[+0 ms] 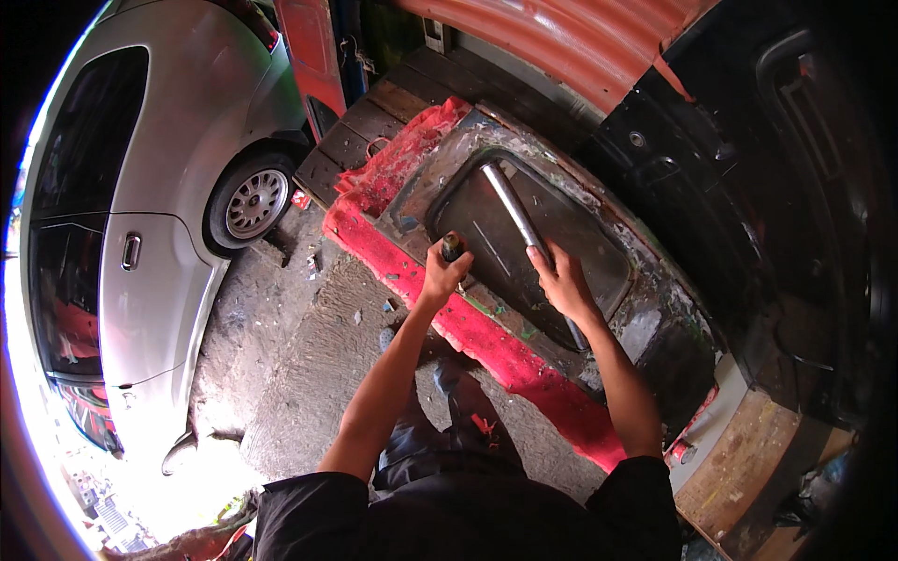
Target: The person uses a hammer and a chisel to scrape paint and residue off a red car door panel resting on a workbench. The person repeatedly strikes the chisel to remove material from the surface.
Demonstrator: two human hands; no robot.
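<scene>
My left hand [441, 273] is closed around a short dark tool handle [453, 245], whose end points upward; the rest of this tool is hidden. My right hand [565, 282] grips a shiny metal tube [507, 199] near its middle. The tube slants over a worn vehicle panel [640, 329] with a dark recessed middle and flaking paint. A thin light strip [491, 248] shows on the recess between my hands. Beneath the panel, a red cloth [517, 363] hangs over the near edge.
A silver car [159, 271] is parked at the left, its wheel [254, 202] close to the wooden bench [398, 101]. Dark body panels [692, 159] lean at the right. Behind the bench runs a red corrugated sheet [561, 42]. Debris lies on the rough concrete floor [290, 374].
</scene>
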